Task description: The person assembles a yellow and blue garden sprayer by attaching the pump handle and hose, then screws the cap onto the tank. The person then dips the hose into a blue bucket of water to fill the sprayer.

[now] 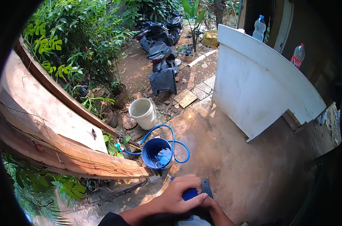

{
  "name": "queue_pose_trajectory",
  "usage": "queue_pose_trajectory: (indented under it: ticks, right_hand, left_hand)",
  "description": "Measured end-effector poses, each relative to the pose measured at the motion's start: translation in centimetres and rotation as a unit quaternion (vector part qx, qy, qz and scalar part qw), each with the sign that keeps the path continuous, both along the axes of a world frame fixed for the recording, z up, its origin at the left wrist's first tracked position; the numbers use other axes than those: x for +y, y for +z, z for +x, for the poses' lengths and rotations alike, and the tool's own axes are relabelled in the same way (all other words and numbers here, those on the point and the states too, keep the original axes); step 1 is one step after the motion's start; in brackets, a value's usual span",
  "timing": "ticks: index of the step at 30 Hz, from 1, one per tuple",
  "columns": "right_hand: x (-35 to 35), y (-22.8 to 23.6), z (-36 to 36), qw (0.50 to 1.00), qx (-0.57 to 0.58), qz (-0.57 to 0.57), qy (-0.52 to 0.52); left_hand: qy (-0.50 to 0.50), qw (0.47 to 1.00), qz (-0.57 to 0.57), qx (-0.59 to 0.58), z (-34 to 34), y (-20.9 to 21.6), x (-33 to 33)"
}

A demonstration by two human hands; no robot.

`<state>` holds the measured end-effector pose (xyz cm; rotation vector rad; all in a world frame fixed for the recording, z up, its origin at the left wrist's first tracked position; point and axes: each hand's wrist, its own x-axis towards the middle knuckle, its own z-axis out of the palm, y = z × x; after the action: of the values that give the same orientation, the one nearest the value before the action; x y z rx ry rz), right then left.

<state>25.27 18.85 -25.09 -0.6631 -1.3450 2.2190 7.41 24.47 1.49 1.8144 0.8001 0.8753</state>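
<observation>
Blue object (pixel 190 194), rounded and only partly visible, is located between the person's two hands at the lower centre of the view. The left hand (pixel 181 193) lies over it, fingers bent around its upper side and thumb extended toward the right; the hand is closed on the object. The right hand (pixel 208 203) is positioned behind and beside the left thumb. Its fingers are largely hidden, so whether they grip or merely support cannot be told. A pale item with a blue edge (pixel 193 221) sits below the hands, cut off by the lower border.

Ahead of the hands, a blue bucket (pixel 149 150) stands upright on the ground (pixel 246 177). It contains a light-blue crumpled item (pixel 164 152) and a clear round cup (pixel 158 164). A blue hose (pixel 188 153) loops beside the bucket; one section runs left to a green fitting (pixel 119 147). Directly beyond stands a white bucket (pixel 146 121), upright and open at the top.

To the right is a white counter (pixel 250 86) carrying a blue-capped bottle (pixel 259 29) and a red-capped bottle (pixel 297 56). To the left extends a wooden beam (pixel 103 162). Motorcycles (pixel 159 52) are parked in the background, next to dense shrubs (pixel 84 45).
</observation>
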Motion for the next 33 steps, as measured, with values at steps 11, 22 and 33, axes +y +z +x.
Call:
queue_pose_trajectory:
  ticks: [11, 22, 33]
  right_hand:
    - [15.0, 2.7, 5.4, 0.972, -0.089, 0.195, 0.094]
    - [32.9, 11.1, 3.9, 0.99, -0.096, 0.089, 0.048]
    - [50.2, 17.0, 1.8, 0.989, -0.11, 0.086, 0.038]
  left_hand:
    - [-0.044, 0.96, 0.016, 0.276, 1.3, 3.8, 11.4]
    - [0.017, 0.999, 0.041, 0.009, 2.8, -5.9, 25.1]
    - [0.059, 0.97, -0.132, -0.196, 0.5, -6.4, 45.0]
